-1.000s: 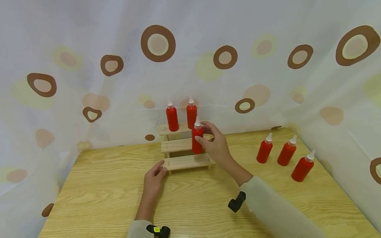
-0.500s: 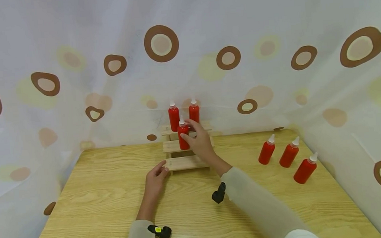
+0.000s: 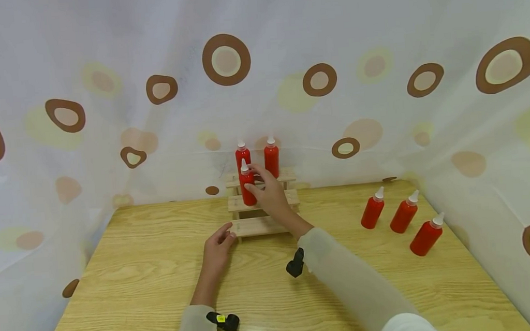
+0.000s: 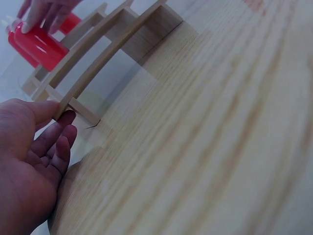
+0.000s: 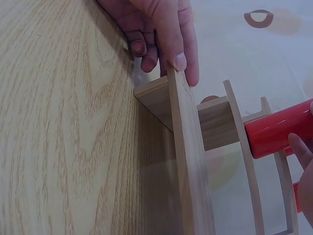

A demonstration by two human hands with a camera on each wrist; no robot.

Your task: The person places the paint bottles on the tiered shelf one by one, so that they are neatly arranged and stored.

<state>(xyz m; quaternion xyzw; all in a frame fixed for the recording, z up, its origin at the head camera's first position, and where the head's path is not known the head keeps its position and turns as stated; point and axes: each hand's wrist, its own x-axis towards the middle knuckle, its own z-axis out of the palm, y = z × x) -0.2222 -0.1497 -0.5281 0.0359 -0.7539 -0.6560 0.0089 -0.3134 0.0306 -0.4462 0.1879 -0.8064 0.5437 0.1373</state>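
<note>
A three-tier wooden rack [image 3: 270,226] stands by the back wall. My right hand [image 3: 270,193] holds a red squeeze bottle [image 3: 248,190] with a white nozzle cap between thumb and fingers. This bottle is upright at the left end of the middle tier, and its base meets the board in the right wrist view. With thumb and fingers, my left hand [image 4: 29,156] pinches the left end of the lowest tier. Two more red bottles are on the top tier: the left one [image 3: 242,154] is partly hidden behind the held bottle, the right one [image 3: 271,157] stands apart.
On the table's right side stand three red bottles with white caps: a left one [image 3: 372,211], a middle one [image 3: 403,215] and a right one [image 3: 427,237]. A patterned curtain [image 3: 173,131] encloses the wooden table [image 3: 148,278] at the back and sides.
My right hand has carried the bottle leftward along the rack, from the right of the middle tier to its left end. My left hand has stayed on the lowest tier.
</note>
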